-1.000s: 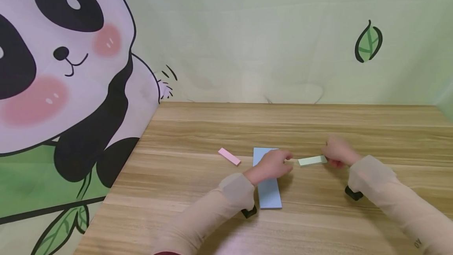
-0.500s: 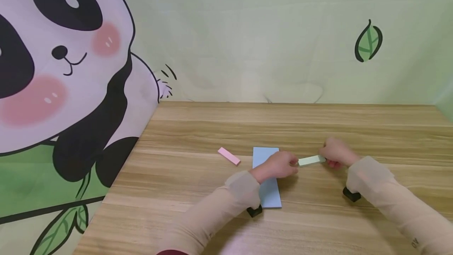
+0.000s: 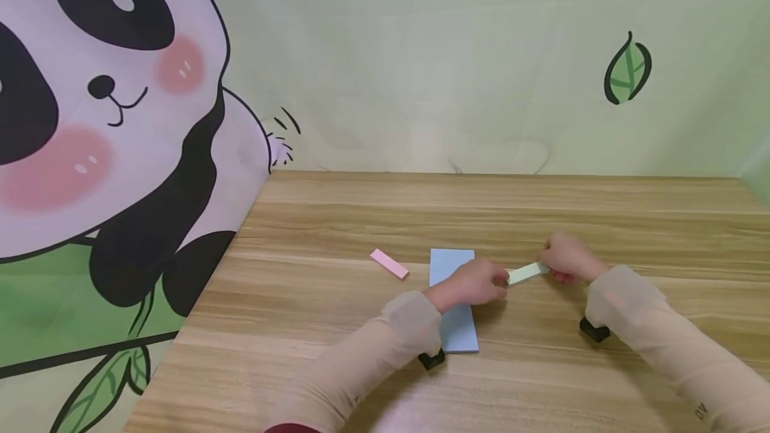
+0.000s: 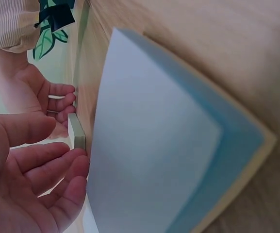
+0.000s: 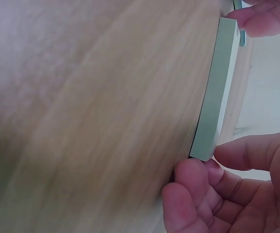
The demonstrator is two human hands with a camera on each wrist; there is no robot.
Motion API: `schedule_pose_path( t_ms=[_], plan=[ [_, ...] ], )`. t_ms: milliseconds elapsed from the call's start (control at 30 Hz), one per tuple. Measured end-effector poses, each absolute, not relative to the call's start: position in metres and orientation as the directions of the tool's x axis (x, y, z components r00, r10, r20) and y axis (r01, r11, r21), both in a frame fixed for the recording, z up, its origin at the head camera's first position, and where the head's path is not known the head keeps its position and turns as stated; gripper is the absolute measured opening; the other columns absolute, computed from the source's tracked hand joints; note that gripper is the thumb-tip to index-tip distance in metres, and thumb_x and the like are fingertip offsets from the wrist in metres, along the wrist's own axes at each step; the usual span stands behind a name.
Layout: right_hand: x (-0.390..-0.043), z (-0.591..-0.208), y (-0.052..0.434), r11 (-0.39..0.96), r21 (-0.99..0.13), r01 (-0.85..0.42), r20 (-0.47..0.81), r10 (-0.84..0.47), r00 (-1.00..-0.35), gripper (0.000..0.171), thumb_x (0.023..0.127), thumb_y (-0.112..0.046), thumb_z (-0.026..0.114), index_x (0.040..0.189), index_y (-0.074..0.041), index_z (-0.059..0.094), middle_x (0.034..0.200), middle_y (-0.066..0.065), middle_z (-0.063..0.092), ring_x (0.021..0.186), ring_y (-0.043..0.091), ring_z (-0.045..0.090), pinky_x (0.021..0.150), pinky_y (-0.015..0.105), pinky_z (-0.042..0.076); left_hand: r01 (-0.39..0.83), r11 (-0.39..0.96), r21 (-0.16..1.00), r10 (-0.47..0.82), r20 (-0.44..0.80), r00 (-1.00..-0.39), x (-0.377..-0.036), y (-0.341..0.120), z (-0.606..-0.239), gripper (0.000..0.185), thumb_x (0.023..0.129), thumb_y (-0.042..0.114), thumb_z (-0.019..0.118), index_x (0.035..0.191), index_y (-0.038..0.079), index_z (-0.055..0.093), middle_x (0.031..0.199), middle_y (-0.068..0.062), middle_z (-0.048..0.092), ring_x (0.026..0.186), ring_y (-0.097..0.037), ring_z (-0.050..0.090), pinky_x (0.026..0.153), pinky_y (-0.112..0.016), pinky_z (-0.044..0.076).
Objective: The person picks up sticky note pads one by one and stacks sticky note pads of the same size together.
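Observation:
A pale green bar (image 3: 527, 274), slim and rectangular, lies between the two hands, right of a light blue rectangular slab (image 3: 460, 328). At the bar's right end, my right hand (image 3: 571, 257) pinches it between thumb and fingers; the right wrist view shows the thumb (image 5: 246, 150) against its corner. My left hand (image 3: 475, 281) reaches across the slab to the bar's left end. In the left wrist view its fingertips (image 4: 80, 162) are right at that end, the fingers relaxed and the thumb (image 4: 33, 128) apart from the bar.
A small pink bar (image 3: 390, 264) lies flat left of the slab. Everything rests on a wood-grain table (image 3: 337, 212). Behind the table stands a pale green backdrop (image 3: 421, 72) with a panda print (image 3: 150, 152) at left.
My left hand has moved right to the bar's left end. The green bar has shifted slightly left and tilted, its right end moving farther back, with my right hand drifting left.

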State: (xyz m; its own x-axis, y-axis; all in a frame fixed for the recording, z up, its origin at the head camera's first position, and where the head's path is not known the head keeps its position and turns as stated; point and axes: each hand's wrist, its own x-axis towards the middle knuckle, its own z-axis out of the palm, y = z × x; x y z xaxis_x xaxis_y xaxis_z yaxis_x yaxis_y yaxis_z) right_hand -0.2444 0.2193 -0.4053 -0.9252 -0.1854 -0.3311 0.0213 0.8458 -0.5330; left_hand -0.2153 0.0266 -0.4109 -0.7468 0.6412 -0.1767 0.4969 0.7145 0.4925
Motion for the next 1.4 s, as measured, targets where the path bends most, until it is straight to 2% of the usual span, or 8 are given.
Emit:
schedule_pose_path(
  t_ms=[267, 533, 633, 733, 867, 1000, 1200, 1400],
  plan=[
    [-0.247, -0.409, 0.22, 0.822, -0.569, -0.014, -0.307, -0.228, -0.924, 0.016, 0.081, -0.01, 0.045, 0.071, 0.002, 0.052, 0.046, 0.001, 0.046, 0.037, 0.009, 0.043, 0.037, 0.022, 0.038, 0.494, 0.75, 0.44, 0.621, -0.211, -0.755, -0.209, 0.028, -0.406, 0.01, 0.083, 0.02, 0.057, 0.088, 0.015, 0.064, 0.064, 0.008, 0.048, 0.055, -0.005, 0.041, 0.048, -0.016, 0.032],
    [-0.245, -0.402, 0.224, 0.787, -0.613, 0.072, -0.325, -0.168, -0.931, 0.018, 0.084, -0.013, 0.041, 0.068, -0.002, 0.043, 0.049, 0.0, 0.046, 0.041, 0.01, 0.048, 0.041, 0.024, 0.042, 0.383, 0.841, 0.383, 0.472, -0.169, -0.865, -0.211, 0.032, -0.404, 0.025, 0.083, 0.019, 0.053, 0.105, 0.016, 0.064, 0.072, 0.007, 0.054, 0.056, -0.005, 0.042, 0.047, -0.016, 0.032],
    [-0.244, -0.401, 0.225, 0.737, -0.659, 0.15, -0.383, -0.156, -0.911, 0.017, 0.085, -0.014, 0.039, 0.075, 0.0, 0.042, 0.052, 0.001, 0.048, 0.043, 0.01, 0.05, 0.043, 0.025, 0.045, 0.378, 0.843, 0.383, 0.465, -0.165, -0.87, -0.212, 0.034, -0.404, 0.016, 0.082, 0.018, 0.054, 0.093, 0.014, 0.063, 0.062, 0.007, 0.044, 0.051, -0.006, 0.037, 0.044, -0.017, 0.03],
    [-0.245, -0.405, 0.226, 0.695, -0.687, 0.214, -0.433, -0.155, -0.888, 0.018, 0.084, -0.014, 0.039, 0.08, 0.003, 0.044, 0.053, 0.002, 0.05, 0.044, 0.009, 0.051, 0.045, 0.025, 0.047, 0.401, 0.826, 0.397, 0.492, -0.159, -0.856, -0.212, 0.035, -0.406, 0.005, 0.081, 0.017, 0.055, 0.077, 0.013, 0.056, 0.056, 0.007, 0.036, 0.047, -0.006, 0.035, 0.042, -0.018, 0.028],
    [-0.246, -0.409, 0.226, 0.663, -0.709, 0.241, -0.455, -0.168, -0.875, 0.019, 0.084, -0.012, 0.04, 0.081, 0.004, 0.049, 0.054, 0.001, 0.051, 0.044, 0.008, 0.052, 0.045, 0.024, 0.047, 0.443, 0.801, 0.403, 0.533, -0.142, -0.834, -0.212, 0.036, -0.409, 0.016, 0.08, 0.017, 0.056, 0.068, 0.015, 0.046, 0.054, 0.007, 0.034, 0.047, -0.006, 0.035, 0.041, -0.018, 0.029],
    [-0.246, -0.411, 0.223, 0.641, -0.727, 0.247, -0.454, -0.179, -0.873, 0.019, 0.084, -0.011, 0.04, 0.082, 0.005, 0.05, 0.055, 0.0, 0.05, 0.045, 0.008, 0.051, 0.045, 0.023, 0.046, 0.458, 0.794, 0.4, 0.546, -0.14, -0.826, -0.212, 0.036, -0.41, 0.023, 0.081, 0.017, 0.056, 0.064, 0.014, 0.041, 0.054, 0.007, 0.035, 0.047, -0.006, 0.036, 0.042, -0.018, 0.028],
    [-0.246, -0.41, 0.219, 0.608, -0.754, 0.25, -0.452, -0.202, -0.869, 0.016, 0.084, -0.01, 0.042, 0.083, 0.004, 0.05, 0.056, -0.001, 0.05, 0.048, 0.007, 0.05, 0.046, 0.022, 0.046, 0.437, 0.793, 0.425, 0.543, -0.167, -0.823, -0.209, 0.036, -0.409, 0.02, 0.082, 0.018, 0.056, 0.067, 0.014, 0.044, 0.056, 0.006, 0.037, 0.048, -0.006, 0.037, 0.043, -0.017, 0.029],
    [-0.246, -0.411, 0.216, 0.588, -0.767, 0.257, -0.452, -0.211, -0.866, 0.018, 0.087, -0.01, 0.041, 0.085, 0.004, 0.051, 0.06, 0.0, 0.051, 0.051, 0.008, 0.051, 0.049, 0.023, 0.047, 0.468, 0.785, 0.405, 0.564, -0.156, -0.811, -0.208, 0.036, -0.41, 0.025, 0.082, 0.019, 0.056, 0.064, 0.014, 0.039, 0.054, 0.006, 0.031, 0.047, -0.006, 0.032, 0.043, -0.017, 0.024]
  ],
)
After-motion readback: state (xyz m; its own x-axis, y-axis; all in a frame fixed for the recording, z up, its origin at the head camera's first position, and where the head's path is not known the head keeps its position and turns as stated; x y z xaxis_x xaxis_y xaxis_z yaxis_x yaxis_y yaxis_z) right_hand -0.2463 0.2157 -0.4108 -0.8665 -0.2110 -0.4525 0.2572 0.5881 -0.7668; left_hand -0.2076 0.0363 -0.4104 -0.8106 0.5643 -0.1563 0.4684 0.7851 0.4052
